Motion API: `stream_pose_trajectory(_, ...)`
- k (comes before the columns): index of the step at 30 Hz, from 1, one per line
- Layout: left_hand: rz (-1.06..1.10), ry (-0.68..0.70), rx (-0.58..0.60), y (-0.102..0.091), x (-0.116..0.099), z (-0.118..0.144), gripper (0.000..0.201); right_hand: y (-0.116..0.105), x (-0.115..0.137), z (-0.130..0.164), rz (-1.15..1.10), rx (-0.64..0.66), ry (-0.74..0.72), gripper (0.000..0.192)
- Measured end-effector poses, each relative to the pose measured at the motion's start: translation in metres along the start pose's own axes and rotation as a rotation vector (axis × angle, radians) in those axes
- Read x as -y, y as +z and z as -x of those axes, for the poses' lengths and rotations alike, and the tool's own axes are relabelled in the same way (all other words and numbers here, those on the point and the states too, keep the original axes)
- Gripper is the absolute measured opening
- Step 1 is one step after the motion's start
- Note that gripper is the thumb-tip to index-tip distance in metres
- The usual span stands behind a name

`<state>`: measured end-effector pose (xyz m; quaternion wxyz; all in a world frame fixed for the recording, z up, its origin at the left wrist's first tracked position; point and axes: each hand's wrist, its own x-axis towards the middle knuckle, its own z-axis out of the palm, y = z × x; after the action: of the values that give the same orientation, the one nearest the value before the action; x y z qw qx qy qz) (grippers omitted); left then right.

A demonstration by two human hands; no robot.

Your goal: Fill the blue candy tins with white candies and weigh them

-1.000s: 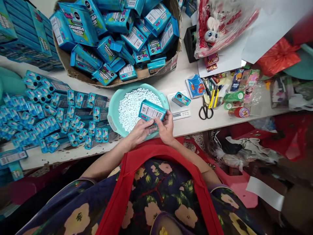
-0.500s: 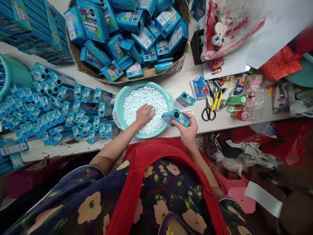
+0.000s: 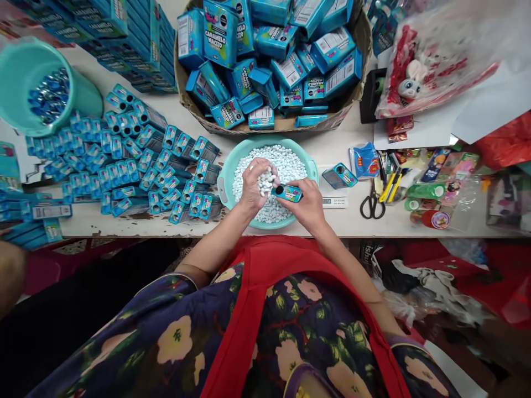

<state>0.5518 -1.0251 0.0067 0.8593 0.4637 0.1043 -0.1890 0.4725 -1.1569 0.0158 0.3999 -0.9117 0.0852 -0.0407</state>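
Observation:
My left hand [image 3: 256,185] is cupped around a heap of small white candies [image 3: 266,181], raised above a turquoise basin [image 3: 226,171]. More white candies [image 3: 281,155] fill that basin. In my right hand [image 3: 307,204] is a small blue candy box [image 3: 289,193], tilted so that the round hole in its end faces the left hand's candies. Hand and box are close together over the basin's right half. Another blue box [image 3: 340,176] stands on the table right of the basin, beside a flat white digital scale [image 3: 334,202], which is partly hidden.
A cardboard carton [image 3: 274,127] of blue boxes sits behind the basin. Rows of upright blue boxes [image 3: 166,177] crowd the left, with a turquoise bucket [image 3: 83,94] of wrapped sweets. Scissors [image 3: 373,204] and yellow cutters [image 3: 390,185] lie right. Part of another person [image 3: 10,276] shows far left.
My left hand has lifted out of the basin with a handful of candies. My right hand has brought the box leftward over the basin to meet it. The view has shifted left.

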Motion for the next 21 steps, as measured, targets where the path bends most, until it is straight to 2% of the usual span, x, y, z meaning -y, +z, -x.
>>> stream_pose_trajectory(3,-0.003,0.075,-0.015,0.012,-0.002,0.003,0.026,0.008,0.005,-0.004,0.042,0.056,0.003,0.029)
stream_pose_trajectory(7,-0.012,0.133,-0.025,0.016,0.001,0.0,0.025,0.008,0.006,-0.006,0.056,0.028,0.033,0.03)
stream_pose_trajectory(10,-0.017,0.104,-0.023,0.017,0.001,-0.003,0.027,0.006,0.006,-0.006,0.048,0.013,0.037,0.031)
stream_pose_trajectory(16,-0.109,0.067,-0.094,0.025,-0.001,-0.004,0.031,0.006,0.006,-0.007,0.026,-0.035,0.059,0.031)
stream_pose_trajectory(21,-0.136,0.086,-0.052,0.028,0.001,-0.005,0.033,0.003,0.005,-0.007,-0.002,-0.046,0.07,0.028)
